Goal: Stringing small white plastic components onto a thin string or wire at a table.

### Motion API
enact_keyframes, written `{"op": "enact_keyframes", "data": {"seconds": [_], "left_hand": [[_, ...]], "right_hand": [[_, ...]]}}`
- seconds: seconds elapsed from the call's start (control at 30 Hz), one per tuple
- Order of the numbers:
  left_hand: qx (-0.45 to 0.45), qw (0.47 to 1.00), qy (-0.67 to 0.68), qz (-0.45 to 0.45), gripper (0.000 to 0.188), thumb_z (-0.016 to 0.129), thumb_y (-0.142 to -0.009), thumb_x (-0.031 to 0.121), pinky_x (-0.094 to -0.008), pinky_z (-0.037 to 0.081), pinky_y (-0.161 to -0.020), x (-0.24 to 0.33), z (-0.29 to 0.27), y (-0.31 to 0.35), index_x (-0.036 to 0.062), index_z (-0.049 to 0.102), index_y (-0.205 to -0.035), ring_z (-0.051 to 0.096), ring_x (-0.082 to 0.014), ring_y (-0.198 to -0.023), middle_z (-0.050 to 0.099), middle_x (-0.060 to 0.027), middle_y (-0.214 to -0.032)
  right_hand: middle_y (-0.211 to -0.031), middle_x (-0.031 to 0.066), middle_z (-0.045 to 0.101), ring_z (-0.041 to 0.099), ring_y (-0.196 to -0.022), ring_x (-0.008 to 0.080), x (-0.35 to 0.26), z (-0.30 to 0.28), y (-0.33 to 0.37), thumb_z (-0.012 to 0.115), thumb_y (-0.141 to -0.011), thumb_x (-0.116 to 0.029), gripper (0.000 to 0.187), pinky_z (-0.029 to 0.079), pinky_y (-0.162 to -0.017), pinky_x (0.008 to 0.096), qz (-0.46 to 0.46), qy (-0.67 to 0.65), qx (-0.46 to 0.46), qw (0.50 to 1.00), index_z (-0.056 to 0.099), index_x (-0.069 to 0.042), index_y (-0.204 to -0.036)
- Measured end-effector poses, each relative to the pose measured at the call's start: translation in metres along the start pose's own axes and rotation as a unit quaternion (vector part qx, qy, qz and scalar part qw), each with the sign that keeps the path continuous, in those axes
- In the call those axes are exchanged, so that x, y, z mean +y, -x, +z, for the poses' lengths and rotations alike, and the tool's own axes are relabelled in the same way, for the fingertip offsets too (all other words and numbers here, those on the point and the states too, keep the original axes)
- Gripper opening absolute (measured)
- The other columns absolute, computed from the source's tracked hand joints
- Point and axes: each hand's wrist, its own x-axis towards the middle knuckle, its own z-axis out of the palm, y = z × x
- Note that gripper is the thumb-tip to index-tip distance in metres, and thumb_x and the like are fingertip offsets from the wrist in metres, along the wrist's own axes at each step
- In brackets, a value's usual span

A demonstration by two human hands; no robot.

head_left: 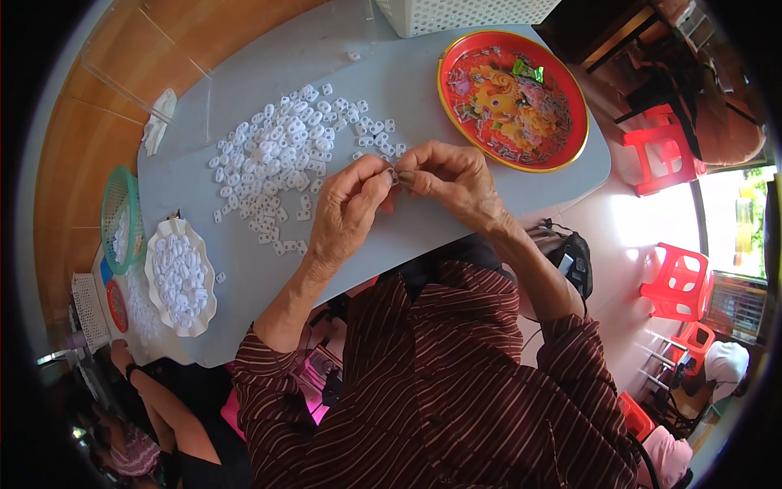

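Note:
My left hand (pixel 352 205) and my right hand (pixel 458 181) meet over the front part of the grey table (pixel 371 261). Their fingertips are pinched together around a small white plastic piece (pixel 393 174), mostly covered by the fingers. Whether a second tiny part is in the right fingertips cannot be made out. Just beyond and left of my hands spreads a heap of white plastic pieces (pixel 285 138), many showing two dark holes. To the far right lies a round red floral tray (pixel 564 77) holding many small thin metallic-looking parts and a bright green wrapper (pixel 528 72).
At the left stands a white wavy-rimmed dish (pixel 209 303) full of similar white pieces, beside a green mesh basket (pixel 108 196). A white perforated basket (pixel 464 15) sits at the back edge. Another person's arm (pixel 167 407) is at lower left. Red stools (pixel 664 151) stand off right.

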Motion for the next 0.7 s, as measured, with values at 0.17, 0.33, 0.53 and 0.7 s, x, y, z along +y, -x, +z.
{"op": "enact_keyframes", "data": {"seconds": [0.17,0.33,0.53,0.7], "left_hand": [[0.007,1.0,-0.018,-0.01,0.019,0.05,-0.089,0.018,-0.0229,0.036,-0.053,0.0,0.0,0.0,0.0013,0.054,-0.082,0.044,-0.0065,-0.06,0.048,0.0003,-0.063],[0.006,1.0,0.007,-0.003,0.021,0.051,-0.091,0.02,-0.0226,0.036,-0.053,-0.003,0.001,0.0,0.0016,0.056,-0.083,0.045,-0.0066,-0.059,0.05,0.0001,-0.064],[0.01,1.0,0.026,0.007,0.02,0.052,-0.092,0.021,-0.022,0.037,-0.054,-0.007,0.002,0.0,0.0015,0.058,-0.088,0.047,-0.0067,-0.06,0.054,-0.0002,-0.068],[0.008,1.0,0.018,0.024,0.02,0.054,-0.091,0.019,-0.0208,0.037,-0.055,-0.011,0.001,0.0,0.0003,0.058,-0.089,0.044,-0.0052,-0.062,0.053,0.0016,-0.069]], "right_hand": [[-0.082,0.001,0.061,0.053,-0.075,0.0061,0.002,0.005,-0.001,0.063,-0.086,-0.007,0.009,0.045,-0.071,0.0219,0.002,-0.011,0.001,1.0,0.062,0.001,-0.092],[-0.082,0.001,0.062,0.053,-0.076,0.006,0.001,0.006,-0.001,0.063,-0.086,-0.007,0.01,0.045,-0.072,0.0218,-0.007,-0.013,0.012,1.0,0.061,0.0,-0.093],[-0.084,-0.0004,0.06,0.051,-0.077,0.0059,0.012,0.002,-0.001,0.063,-0.086,-0.008,0.011,0.044,-0.073,0.0213,-0.022,-0.046,0.054,0.997,0.06,-0.001,-0.095],[-0.086,0.0009,0.059,0.053,-0.082,0.0076,0.007,0.005,0.001,0.058,-0.088,-0.002,0.008,0.046,-0.078,0.0245,-0.029,-0.041,0.039,0.998,0.057,0.001,-0.095]]}}
